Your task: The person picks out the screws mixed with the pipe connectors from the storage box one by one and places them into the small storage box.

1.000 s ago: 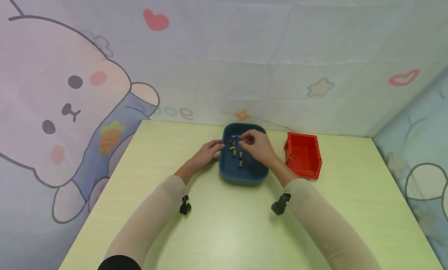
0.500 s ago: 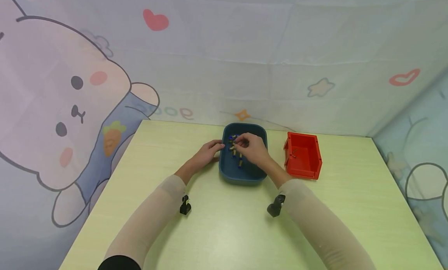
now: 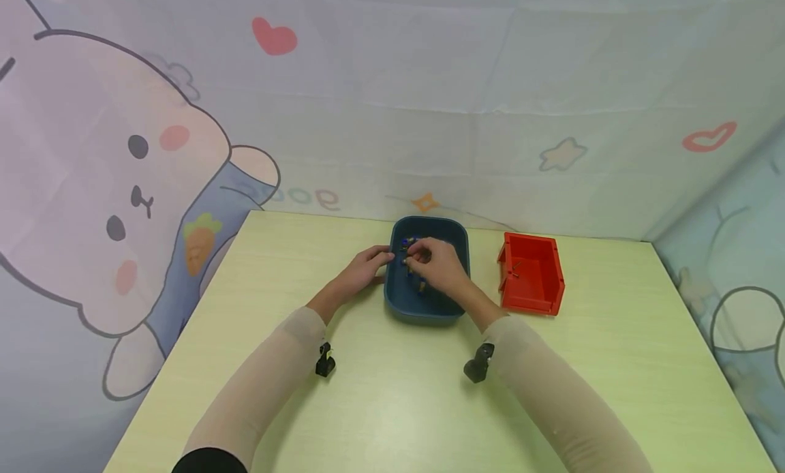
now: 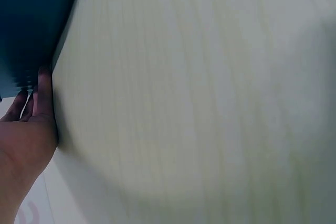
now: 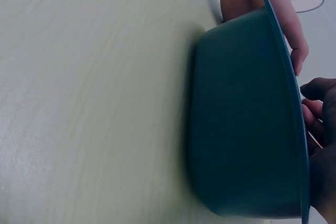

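Observation:
A dark blue plastic bin (image 3: 426,316) stands at the back of the table, holding several small brass-coloured pieces with blue ends, such as this brass piece (image 3: 422,286). My left hand (image 3: 360,271) holds the bin's left side: a digit lies over the rim, and in the left wrist view the fingers (image 4: 44,95) rest along the outer wall. My right hand (image 3: 440,265) is inside the bin, thumb and forefinger bent toward the pieces near its left wall. Whether they pinch one is too small to tell, and the right wrist view hides the fingertips behind the rim.
To the right of the blue bin stands a red open-fronted bin (image 3: 533,304) with a few tiny brass-coloured bits (image 3: 515,270) in it. A printed cloth (image 3: 490,118) hangs behind the pale table (image 3: 392,405). Each wrist carries a small black camera (image 3: 325,360).
My right hand has moved left and slightly toward me inside the blue bin, now covering several of the brass pieces. The left hand, the blue bin and the red bin stay in place.

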The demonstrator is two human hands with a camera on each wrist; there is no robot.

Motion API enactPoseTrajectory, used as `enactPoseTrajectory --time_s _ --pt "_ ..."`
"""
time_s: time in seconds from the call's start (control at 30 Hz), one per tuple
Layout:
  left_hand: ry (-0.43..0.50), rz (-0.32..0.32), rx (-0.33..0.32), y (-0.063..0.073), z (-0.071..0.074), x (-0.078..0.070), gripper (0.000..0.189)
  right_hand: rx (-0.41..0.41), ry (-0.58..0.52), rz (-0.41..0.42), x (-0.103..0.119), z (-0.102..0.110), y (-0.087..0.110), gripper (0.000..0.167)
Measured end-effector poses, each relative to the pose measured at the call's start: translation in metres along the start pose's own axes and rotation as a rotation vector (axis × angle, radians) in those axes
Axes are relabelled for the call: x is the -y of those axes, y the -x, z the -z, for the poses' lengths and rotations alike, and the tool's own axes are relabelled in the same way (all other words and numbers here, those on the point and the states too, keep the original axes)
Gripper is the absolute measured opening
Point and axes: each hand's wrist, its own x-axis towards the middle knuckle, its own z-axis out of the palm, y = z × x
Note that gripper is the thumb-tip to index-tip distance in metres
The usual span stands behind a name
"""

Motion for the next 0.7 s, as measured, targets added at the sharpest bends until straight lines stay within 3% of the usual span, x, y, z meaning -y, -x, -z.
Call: enactPoseTrajectory --time_s 0.7 --pt "-0.015 0.004 -0.016 0.001 -0.002 -0.001 0.055 0.012 0.018 -0.028 -0.006 -0.011 -0.002 0.011"
